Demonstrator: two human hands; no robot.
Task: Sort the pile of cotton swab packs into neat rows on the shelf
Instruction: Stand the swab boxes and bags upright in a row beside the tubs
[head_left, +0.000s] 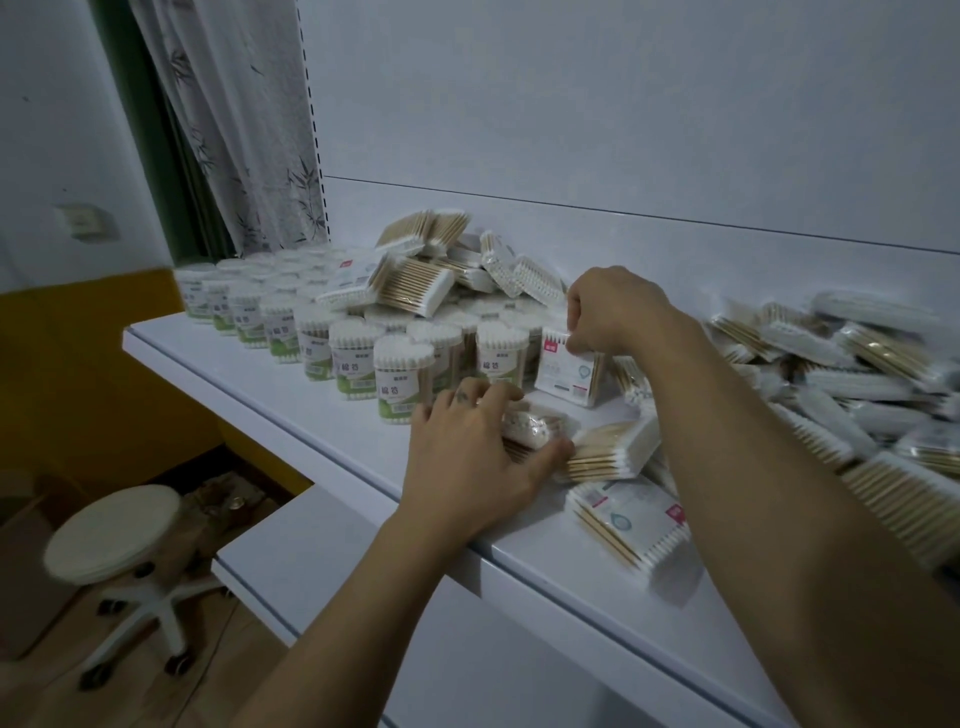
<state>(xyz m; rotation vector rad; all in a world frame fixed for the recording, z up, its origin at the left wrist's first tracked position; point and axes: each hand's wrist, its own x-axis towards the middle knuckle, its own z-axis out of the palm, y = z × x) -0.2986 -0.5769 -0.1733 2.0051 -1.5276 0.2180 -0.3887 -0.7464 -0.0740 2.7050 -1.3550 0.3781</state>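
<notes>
Right grip (613, 312): closed from above on the top edge of the upright pack (569, 371), fingertips pinching it; wrist bent down over it
Left grip (467, 452): fingers and thumb curled round the flat pack (535, 428), which lies on the shelf (260, 374) near its front edge
Upright pack: stands on its lower edge just right of the front tubs (353, 358), label to the front; whether it touches the nearest tub cannot be told
Pile (857, 374): loose packs lying every way along the right of the shelf, under and behind the right forearm; a smaller heap (441, 270) rests on top of the tubs at the back
Step in hand: likely seating the upright pack as the start of a row, with the flat one next to go
Doing it well: press the pack square against its neighbour before letting go, since a thin pack on edge probably tips; bring the flat pack up beside it at once so each props the other; labels all one way
Watch: the right forearm passes low over the pile and could drag packs; the edge pack (628, 525) lies close to the shelf front and may slide off if nudged
Progress: early by the look of it; far more packs loose than ranked
</notes>
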